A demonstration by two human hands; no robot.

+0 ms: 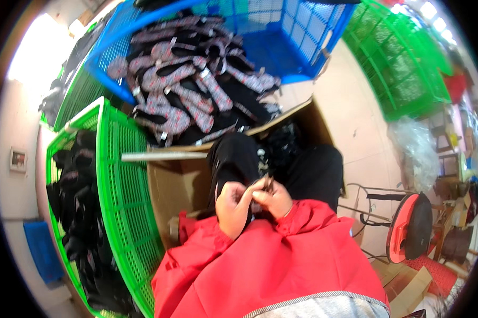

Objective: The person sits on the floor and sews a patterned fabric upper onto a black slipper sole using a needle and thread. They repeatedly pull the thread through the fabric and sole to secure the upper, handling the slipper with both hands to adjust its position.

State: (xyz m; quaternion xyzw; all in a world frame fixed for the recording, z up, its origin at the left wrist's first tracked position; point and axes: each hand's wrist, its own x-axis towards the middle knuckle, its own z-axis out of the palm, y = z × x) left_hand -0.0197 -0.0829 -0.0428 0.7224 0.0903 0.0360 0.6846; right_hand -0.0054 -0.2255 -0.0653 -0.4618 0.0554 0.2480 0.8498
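Note:
My left hand [232,208] and my right hand [274,198] meet in front of my red top, close above my lap. The fingers of both are closed and pinch together at a small dark piece [269,183]. Its kind cannot be made out, as the fingers cover most of it. Just beyond my knees, a cardboard box [167,183] stands open, with black bundled material [281,140] between my legs. Past the box lies a heap of grey-and-pink patterned fabric slippers [167,79] with black insides and small white tags.
A blue plastic crate [301,66] stands around the heap at the far side. On the left, a green crate [125,212] holds black fabric pieces [82,212]. Green crates [395,63], a clear plastic bag [415,151] and a round-seated stool [418,228] are on the right.

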